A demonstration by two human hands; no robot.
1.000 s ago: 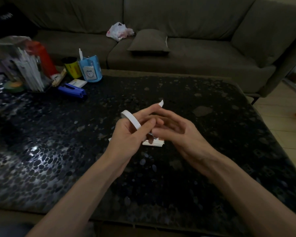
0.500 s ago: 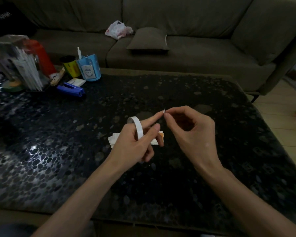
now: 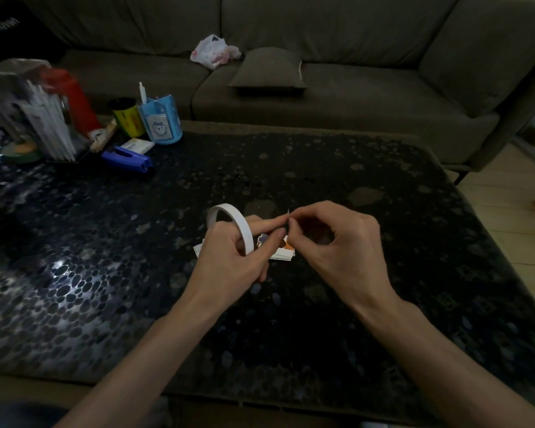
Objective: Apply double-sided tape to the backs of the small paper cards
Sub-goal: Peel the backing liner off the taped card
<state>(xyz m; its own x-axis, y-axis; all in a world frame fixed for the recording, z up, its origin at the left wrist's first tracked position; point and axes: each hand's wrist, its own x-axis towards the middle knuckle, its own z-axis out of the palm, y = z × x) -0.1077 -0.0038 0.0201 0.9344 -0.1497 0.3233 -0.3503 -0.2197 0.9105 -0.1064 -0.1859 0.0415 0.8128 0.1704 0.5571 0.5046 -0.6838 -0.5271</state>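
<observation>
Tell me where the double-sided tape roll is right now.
Head view, centre of the table: the tape roll is held in the left hand, just above the small paper cards, the right hand pinching a small strip beside it.

Bare left hand (image 3: pixel 229 261), bare right hand (image 3: pixel 349 245), bare forearms (image 3: pixel 167 344), long slender fingers (image 3: pixel 266 223)

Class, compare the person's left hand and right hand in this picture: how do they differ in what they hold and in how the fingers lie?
The left hand holds the white tape roll; the right hand pinches only a small tape end. The left hand's forefinger is stretched out towards the right hand, while the right hand's fingers are curled. Both hands are above the paper cards on the table.
</observation>
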